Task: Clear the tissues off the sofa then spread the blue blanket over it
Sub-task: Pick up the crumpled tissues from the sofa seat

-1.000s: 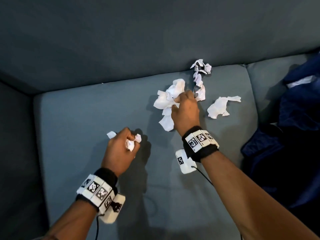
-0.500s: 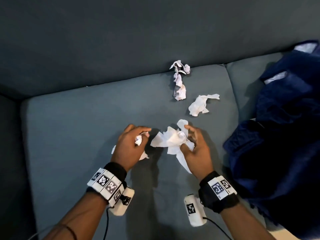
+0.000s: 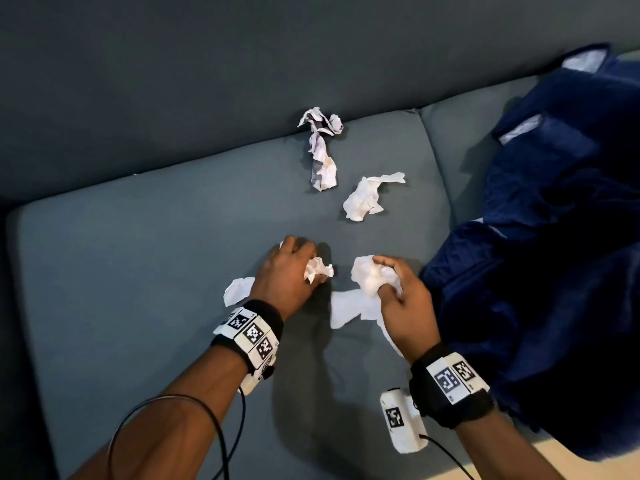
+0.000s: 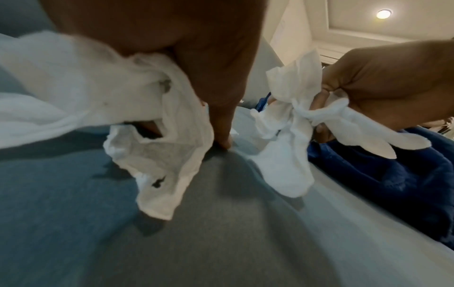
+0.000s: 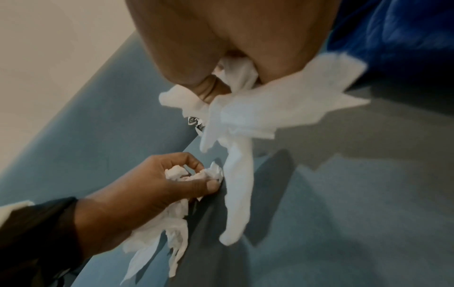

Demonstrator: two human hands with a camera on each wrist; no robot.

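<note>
My left hand (image 3: 289,271) grips a wad of white tissues (image 3: 317,268) just above the grey-blue sofa seat (image 3: 138,271), and a loose end (image 3: 237,289) sticks out under the wrist. My right hand (image 3: 401,292) holds a bigger bunch of tissues (image 3: 367,278) close beside it, with tails hanging down (image 5: 238,194). Two more crumpled tissues lie on the seat: a long twisted one (image 3: 322,150) by the backrest and a smaller one (image 3: 367,197) to its right. The dark blue blanket (image 3: 554,237) is heaped on the right.
The sofa backrest (image 3: 242,64) rises behind the seat, and an armrest (image 3: 10,341) borders it on the left. A seam (image 3: 440,161) divides this cushion from the one under the blanket. Cables run from both wrist cameras.
My right hand has carried its bunch of tissues back from the far part of the seat to beside my left hand. Both hands have come close together near the middle of the cushion.
</note>
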